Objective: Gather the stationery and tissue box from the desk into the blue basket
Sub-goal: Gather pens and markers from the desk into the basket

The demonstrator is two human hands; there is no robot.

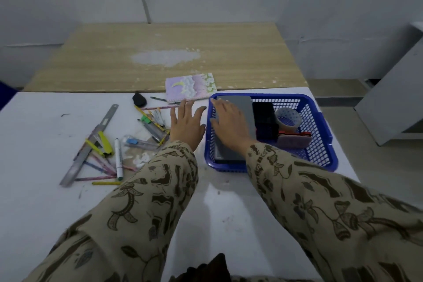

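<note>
Loose stationery lies scattered across the white desk point(45, 201): a steel ruler point(91, 142), a white marker point(118, 158) and a heap of pens and pencils point(153, 125) to the left, with a pastel notebook point(191, 87) and a small black object point(139, 99) at the far edge. Between the heap and the blue basket point(320, 121), the left hand point(186, 122) stretches out with fingers straight and spread, gripping nothing. Inside the basket, a grey box point(248, 112) fills the left side. The right hand point(229, 121) lies flat on it, fingers uncurled. Beside the box sit a black case point(265, 121), a tape roll point(288, 119) and a pink pad point(294, 141).
</note>
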